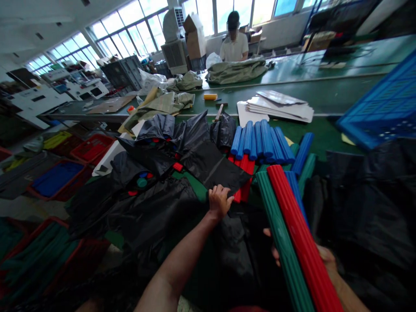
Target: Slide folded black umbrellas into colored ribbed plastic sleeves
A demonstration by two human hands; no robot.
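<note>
Long ribbed tubes, a green one (281, 234) and a red one (302, 234) with a blue one (297, 197) beside them, are gripped from beneath by my right hand (326, 260). My left hand (220, 200) has its fingers curled on the edge of a black plastic bag (211, 167), near red tubes (245, 173) on the table. A row of blue tubes (258, 138) lies behind the red ones. Other black bags (156, 208) at the left show red, blue and green tube ends at their openings.
A blue crate (383, 104) stands at the right of the green table (344, 93). White sheets (279, 106), a yellow roll (210, 97) and grey-green cloth (237, 71) lie farther back. A person (233, 43) is across the table. Red crates (58, 177) are at the left.
</note>
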